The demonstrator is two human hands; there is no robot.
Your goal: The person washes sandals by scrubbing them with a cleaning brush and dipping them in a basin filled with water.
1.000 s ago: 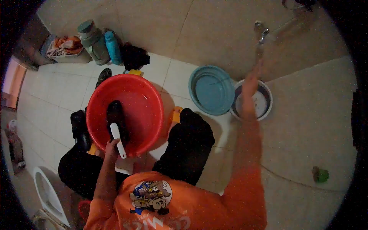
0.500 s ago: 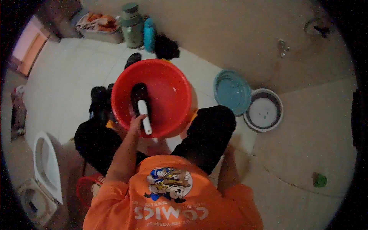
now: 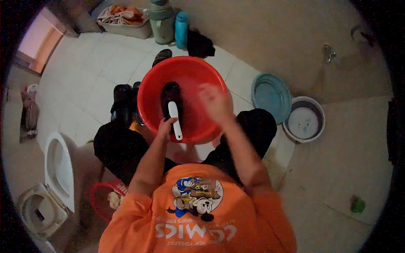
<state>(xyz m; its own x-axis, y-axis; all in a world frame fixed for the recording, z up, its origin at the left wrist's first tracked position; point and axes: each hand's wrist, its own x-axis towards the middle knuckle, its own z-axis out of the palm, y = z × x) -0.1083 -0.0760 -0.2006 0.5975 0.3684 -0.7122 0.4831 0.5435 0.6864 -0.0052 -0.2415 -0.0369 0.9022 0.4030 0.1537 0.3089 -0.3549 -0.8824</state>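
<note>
A red basin (image 3: 202,71) stands on the floor between my knees. My left hand (image 3: 167,127) grips a black shoe (image 3: 171,90) at its near end, over the left side of the basin. Along the shoe lies a white brush (image 3: 174,120), its handle end with a hole toward me and its bristles not visible; my thumb touches the handle. My right hand (image 3: 215,101) hovers over the basin's right side, apart from the shoe. Motion smears its fingers, and I see nothing held in it.
Right of the basin are a teal basin (image 3: 270,116) and a grey-white basin (image 3: 321,118). Black shoes (image 3: 121,101) lie left. Behind stand a flask (image 3: 162,27), a blue bottle (image 3: 181,31) and a laundry tub (image 3: 126,30). At left are a toilet (image 3: 59,166) and a red basket (image 3: 101,206).
My right hand has come up from beside my right leg to over the basin. My left hand still holds the shoe with the brush on it. The whole view has shifted slightly.
</note>
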